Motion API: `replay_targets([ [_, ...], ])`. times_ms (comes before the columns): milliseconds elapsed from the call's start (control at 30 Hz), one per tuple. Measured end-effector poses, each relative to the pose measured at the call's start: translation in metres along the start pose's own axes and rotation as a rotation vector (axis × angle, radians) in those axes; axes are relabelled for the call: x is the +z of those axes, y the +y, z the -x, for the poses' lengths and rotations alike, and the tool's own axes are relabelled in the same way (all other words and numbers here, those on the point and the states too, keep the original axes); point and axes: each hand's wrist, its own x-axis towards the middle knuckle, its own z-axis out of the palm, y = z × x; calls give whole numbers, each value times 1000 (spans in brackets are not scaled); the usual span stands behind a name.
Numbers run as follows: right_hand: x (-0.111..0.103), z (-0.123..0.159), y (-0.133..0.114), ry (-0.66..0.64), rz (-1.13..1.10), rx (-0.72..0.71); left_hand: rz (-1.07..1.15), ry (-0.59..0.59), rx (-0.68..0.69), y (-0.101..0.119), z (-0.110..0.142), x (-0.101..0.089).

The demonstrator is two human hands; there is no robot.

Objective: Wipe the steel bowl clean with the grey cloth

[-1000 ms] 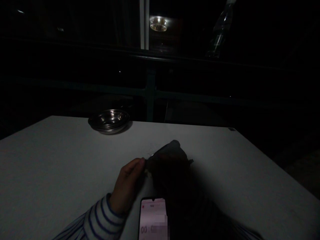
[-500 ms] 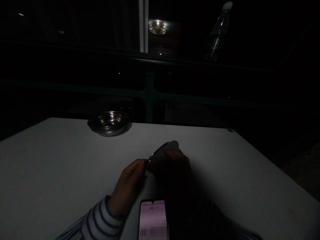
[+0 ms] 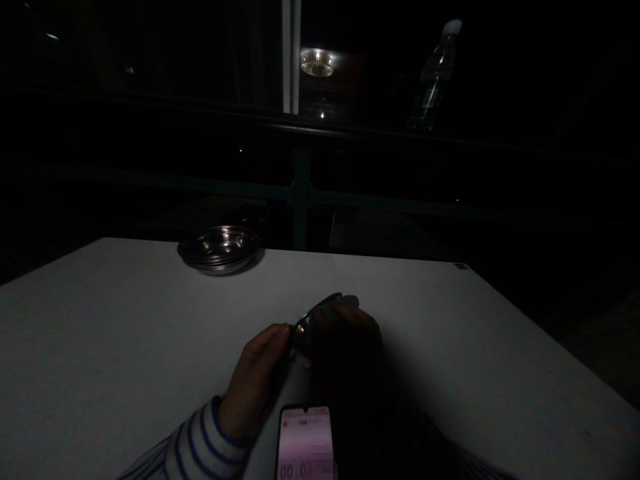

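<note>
The scene is very dark. My left hand [image 3: 253, 387], in a blue-and-white striped sleeve, is closed with thumb and fingers pinching the near edge of a small dark shiny object [image 3: 320, 313] held just above the white table [image 3: 100, 333]. I cannot name that object. My right hand [image 3: 353, 333] is a dark shape wrapped over the object's right side; its fingers are barely visible. A phone [image 3: 305, 443] with a lit pinkish screen lies below my hands at the table's near edge.
A stack of shallow steel bowls [image 3: 220, 248] sits near the table's far edge, left of centre. Beyond the table runs a dark railing [image 3: 300, 193]. A plastic bottle [image 3: 436, 73] and a ceiling lamp [image 3: 317, 62] show in the dark background.
Both hands and the dark object have stayed in about the same place; the object has tilted a little flatter. The view has shifted slightly downward.
</note>
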Motion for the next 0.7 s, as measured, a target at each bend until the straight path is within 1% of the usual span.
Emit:
replay_targets([
  [67,2,3,-2,-60,36,-57,17,18,13,-2,-1,-1],
  [133,3,2,-2,-63,62,-98,23,19,24,-3,-2,-2],
  [200,1,-1,0,-2,70,-104,21,-1,23,-3,-2,-2],
  [233,0,-4,2,26,62,-81,18,-16,18,-3,-2,-2],
  [300,-2,-7,4,43,29,-35,6,-49,0,-4,-2,-2],
  [400,-1,-4,2,-17,43,-20,-15,-67,-5,-4,-2,-2],
  [500,2,1,-2,-49,134,-109,-15,-38,11,-5,-2,-3],
  [567,2,2,-2,-23,130,-116,-6,-27,12,-5,-2,-2],
  [700,2,-2,3,65,23,-42,12,-26,-8,-5,-1,1],
])
